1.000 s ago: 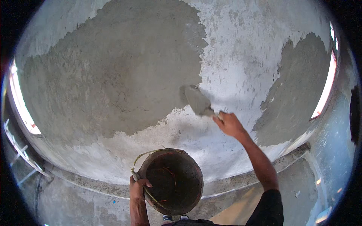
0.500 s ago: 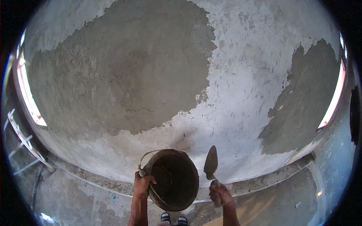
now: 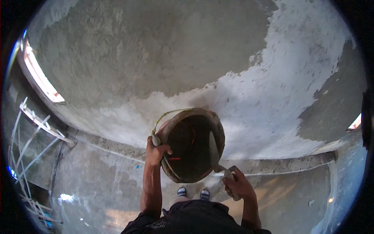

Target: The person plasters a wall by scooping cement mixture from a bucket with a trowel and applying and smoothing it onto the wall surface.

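A dark, mortar-stained bucket (image 3: 193,177) is held up in front of me, its mouth turned toward me. My left hand (image 3: 157,153) is closed on the bucket's left rim, beside the handle with its pale grip. My right hand (image 3: 238,184) grips the handle of a trowel (image 3: 214,150). The pointed blade reaches inside the bucket's mouth along its right side. The bucket's inside is dark, and I cannot tell how much it holds; a small reddish patch shows near the left thumb.
Ahead stands a wall (image 3: 269,101), pale with large darker grey plaster patches (image 3: 167,50). A rough ledge (image 3: 272,167) runs along its foot. A metal frame (image 3: 37,124) stands on the left, below a bright window (image 3: 41,76). My sandalled feet (image 3: 193,192) are on the concrete floor (image 3: 101,175).
The bucket has been raised and shifted slightly right with my left hand. The trowel, upright beside the bucket before, now has its blade inside the mouth. The view has tilted downward.
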Motion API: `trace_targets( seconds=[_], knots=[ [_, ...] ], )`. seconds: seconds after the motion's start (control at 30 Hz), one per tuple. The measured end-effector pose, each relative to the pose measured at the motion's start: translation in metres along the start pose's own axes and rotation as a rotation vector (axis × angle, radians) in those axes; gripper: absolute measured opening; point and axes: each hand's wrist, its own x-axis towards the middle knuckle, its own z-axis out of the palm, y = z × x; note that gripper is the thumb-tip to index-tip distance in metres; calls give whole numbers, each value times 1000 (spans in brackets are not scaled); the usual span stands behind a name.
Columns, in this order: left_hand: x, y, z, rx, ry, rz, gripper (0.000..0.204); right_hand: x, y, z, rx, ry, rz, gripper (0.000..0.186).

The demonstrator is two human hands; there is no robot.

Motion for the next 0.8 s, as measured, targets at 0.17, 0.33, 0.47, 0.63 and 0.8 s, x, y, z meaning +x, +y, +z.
trace_targets(
  seconds=[0.17,0.33,0.47,0.63,0.8],
  knots=[
    [14,-2,-38,6,5,74,62,39,0,58,299,-92,141,24],
    [20,15,-66,51,-132,83,63,80,16,104,457,-218,262,28],
    [28,17,-78,-37,-183,34,65,109,45,145,305,-127,77,27],
    [33,20,-91,-73,-286,142,66,112,23,182,407,-117,157,31],
    [42,21,-101,-64,-358,86,67,123,21,202,471,-112,144,29]
  ],
)
